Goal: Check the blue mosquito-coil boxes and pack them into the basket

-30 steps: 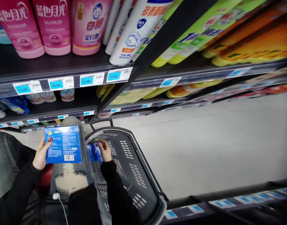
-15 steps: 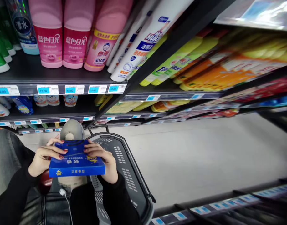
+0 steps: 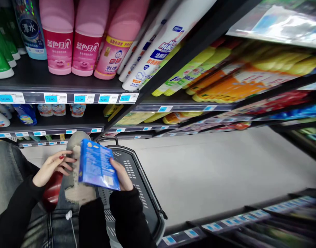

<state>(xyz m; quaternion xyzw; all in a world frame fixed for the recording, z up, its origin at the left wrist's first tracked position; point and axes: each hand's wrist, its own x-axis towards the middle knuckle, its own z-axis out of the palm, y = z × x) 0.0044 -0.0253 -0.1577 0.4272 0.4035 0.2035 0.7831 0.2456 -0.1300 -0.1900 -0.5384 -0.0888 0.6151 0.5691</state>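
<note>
A flat blue box of mosquito coils (image 3: 97, 165) is tilted above my knee, its side with small pale print towards me. My right hand (image 3: 121, 174) grips its right edge, thumb on the face and the other fingers hidden behind. To the left of the box, my left hand (image 3: 55, 167) holds nothing, its fingers slightly bent and apart, not touching the box. Beneath the hands lie my jeans, with a ripped knee (image 3: 80, 193), and a shiny dark red object (image 3: 53, 191) under my left wrist.
A grey shopping basket (image 3: 132, 172) with a black handle stands at my right knee. Ahead, shelves hold pink bottles (image 3: 59, 51), a white cleaner bottle (image 3: 147, 58) and orange packs (image 3: 225, 82). Pale floor (image 3: 199, 179) stretches right, bordered by another shelf edge (image 3: 212, 227).
The box has been turned from its front to its printed other side and shifted right. My left hand has let go of it; my right hand keeps hold.
</note>
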